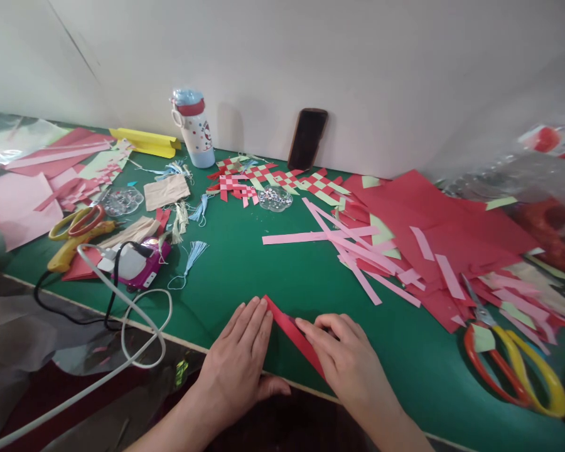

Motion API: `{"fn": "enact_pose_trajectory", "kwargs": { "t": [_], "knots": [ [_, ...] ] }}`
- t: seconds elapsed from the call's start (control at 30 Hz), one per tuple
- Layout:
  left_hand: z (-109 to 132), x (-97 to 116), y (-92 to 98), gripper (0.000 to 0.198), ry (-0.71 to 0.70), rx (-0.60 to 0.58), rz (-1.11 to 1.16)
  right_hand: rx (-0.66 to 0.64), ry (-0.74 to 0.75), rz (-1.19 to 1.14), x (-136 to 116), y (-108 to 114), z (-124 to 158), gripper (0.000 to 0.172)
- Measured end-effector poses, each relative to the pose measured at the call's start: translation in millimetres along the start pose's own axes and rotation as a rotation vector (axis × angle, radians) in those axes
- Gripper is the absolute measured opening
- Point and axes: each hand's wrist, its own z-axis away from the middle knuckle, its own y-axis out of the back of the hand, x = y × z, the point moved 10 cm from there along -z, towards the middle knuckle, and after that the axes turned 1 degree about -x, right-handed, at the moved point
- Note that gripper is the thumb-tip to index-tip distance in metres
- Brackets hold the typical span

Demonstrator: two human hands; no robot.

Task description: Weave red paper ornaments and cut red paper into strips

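Observation:
A narrow red paper strip (pixel 295 337) lies slantwise on the green tabletop near its front edge. My left hand (pixel 242 358) is laid flat and open, its fingertips against the strip's upper left end. On the other side, my right hand (pixel 346 355) has its fingers curled, with thumb and index finger at the strip's right edge. The strip's lower end passes partly behind that hand. Beyond the strip, several pink paper strips (pixel 353 245) lie crossed over one another.
Scissors (pixel 508 358) and red paper sheets (pixel 433 220) lie at right. Woven paper pieces (pixel 282 179), a dish of beads (pixel 275 198), a phone (pixel 307 139) and a bottle (pixel 195 129) stand or lie behind. A glue gun (pixel 75 245), purple device (pixel 150 267) and white cable (pixel 122 295) occupy the left.

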Motion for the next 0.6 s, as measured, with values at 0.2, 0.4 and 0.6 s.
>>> {"fn": "enact_pose_trajectory", "kwargs": {
  "t": [0.2,0.4,0.6],
  "knots": [
    [-0.5,0.6,2.4,0.104,-0.01,0.045,-0.018,-0.004,-0.004,-0.004,2.0,-0.7,-0.3,0.034],
    [-0.4,0.4,1.9,0.101,-0.013,0.03,-0.013,-0.009,-0.01,-0.002,2.0,-1.4,-2.2,0.035],
    [-1.2,-0.3,3.6,0.101,-0.002,0.037,-0.014,0.004,-0.012,-0.008,2.8,0.6,-1.1,0.034]
  ]
}}
